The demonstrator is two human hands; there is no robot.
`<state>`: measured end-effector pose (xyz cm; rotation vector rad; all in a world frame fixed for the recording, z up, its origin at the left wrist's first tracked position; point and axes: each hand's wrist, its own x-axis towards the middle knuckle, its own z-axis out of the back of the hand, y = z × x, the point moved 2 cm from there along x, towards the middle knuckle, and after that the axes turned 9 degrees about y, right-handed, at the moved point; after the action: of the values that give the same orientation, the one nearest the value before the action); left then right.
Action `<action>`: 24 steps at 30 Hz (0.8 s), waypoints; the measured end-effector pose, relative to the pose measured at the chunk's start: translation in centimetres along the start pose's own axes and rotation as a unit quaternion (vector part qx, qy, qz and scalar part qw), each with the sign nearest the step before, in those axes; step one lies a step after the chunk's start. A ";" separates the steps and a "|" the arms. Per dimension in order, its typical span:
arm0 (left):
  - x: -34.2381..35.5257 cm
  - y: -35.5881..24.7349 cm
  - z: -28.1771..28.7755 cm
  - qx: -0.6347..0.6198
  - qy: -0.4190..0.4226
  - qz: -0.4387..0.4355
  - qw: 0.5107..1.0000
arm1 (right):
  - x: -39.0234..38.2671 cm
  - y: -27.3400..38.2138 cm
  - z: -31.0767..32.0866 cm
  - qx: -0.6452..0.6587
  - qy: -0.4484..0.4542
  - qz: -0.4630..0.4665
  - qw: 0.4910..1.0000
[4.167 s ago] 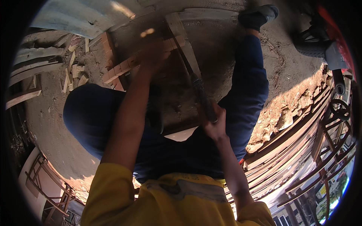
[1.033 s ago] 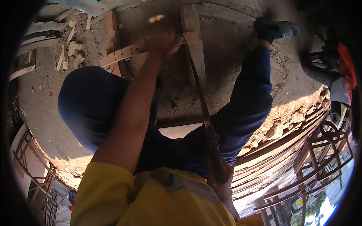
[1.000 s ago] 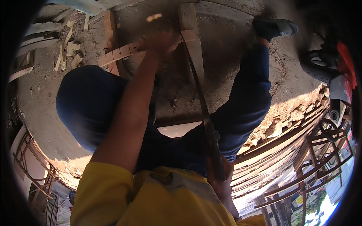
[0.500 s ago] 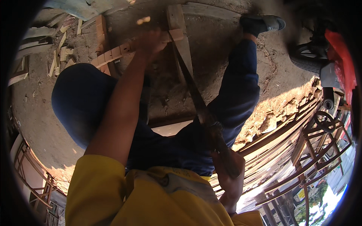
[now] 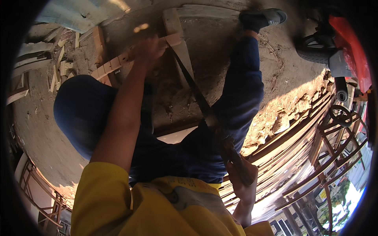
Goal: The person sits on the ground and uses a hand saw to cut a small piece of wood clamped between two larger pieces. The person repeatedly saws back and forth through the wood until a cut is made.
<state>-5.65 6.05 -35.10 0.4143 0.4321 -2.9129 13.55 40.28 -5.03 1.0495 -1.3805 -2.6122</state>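
My right hand (image 5: 243,179), low and near my body, is closed around the handle of a long handsaw (image 5: 193,87). The saw's dark blade slants away to the upper left, its far end at the bar near that bar's right end. My left hand (image 5: 149,52) is closed over this narrow wooden bar (image 5: 105,70), pressing it from above. Evenly spaced crosswise lines run along the bar. It rests across two timbers, a pale one (image 5: 172,21) under its right part and a reddish one (image 5: 100,42) under its left. My left fingers are partly blurred.
Wood offcuts (image 5: 63,69) and boards lie on the dirt floor at the far left. My outstretched leg (image 5: 242,74) is right of the saw. Beyond it are a wheel (image 5: 315,51), red plastic sheeting (image 5: 350,47), stacked planks (image 5: 287,145) and wooden frames (image 5: 334,157).
The whole view has shifted slightly, so the bar and floor things sit further left. Both hands keep their holds, and the saw's far end is still at the bar.
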 end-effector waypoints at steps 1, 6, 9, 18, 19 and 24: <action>0.3 0.1 -0.2 0.004 0.008 0.005 1.000 | -0.5 -1.4 -0.4 -0.010 0.011 0.030 0.999; -0.2 -1.1 1.4 0.017 0.045 0.030 0.998 | -0.8 -1.4 -1.8 -0.080 0.012 0.078 0.994; -0.6 -1.5 2.0 0.019 0.046 0.037 0.998 | -1.0 -1.5 -1.1 -0.087 -0.015 0.068 0.994; -0.2 -0.6 0.7 0.036 0.014 0.016 0.999 | 2.4 -1.6 -2.9 0.025 0.023 0.018 0.999; -0.4 -0.4 0.6 0.041 0.019 0.018 0.999 | 2.5 -1.3 -3.0 0.016 0.019 0.012 1.000; 0.3 0.7 -0.8 0.020 -0.025 -0.021 0.999 | 2.2 -0.7 -4.1 -0.014 0.036 0.056 0.998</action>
<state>-5.58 5.59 -36.05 0.3407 0.3790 -2.9699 14.34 37.06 -8.34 1.0211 -1.3423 -2.4824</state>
